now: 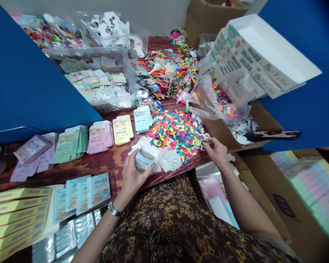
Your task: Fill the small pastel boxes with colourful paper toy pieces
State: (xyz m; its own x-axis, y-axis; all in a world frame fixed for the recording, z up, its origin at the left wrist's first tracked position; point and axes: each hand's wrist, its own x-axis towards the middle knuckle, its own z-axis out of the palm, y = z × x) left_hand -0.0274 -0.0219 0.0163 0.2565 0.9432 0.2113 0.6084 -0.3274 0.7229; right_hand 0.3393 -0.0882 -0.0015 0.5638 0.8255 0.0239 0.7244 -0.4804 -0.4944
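Observation:
My left hand (134,174) grips a small light-blue printed carton (143,163) at the table's front edge, thumb and fingers on its sides. The carton's top looks open. Close by lie a round pale sticker or card (173,160) and a thin black ring (157,142). My right hand (216,151) is at the right rim of a heap of small bright plastic pieces (174,128). Its thumb and fingers are pinched together, with a small dark-and-white item at their tips that I cannot make out.
Flat carton stacks in green (71,143), pink (99,136), yellow (122,129) and blue (142,118) line the table. Behind stands a clear bin (130,78) of cards beside a mixed trinket pile (167,73). At right are a cardboard box (265,117) and a white printed box (244,58).

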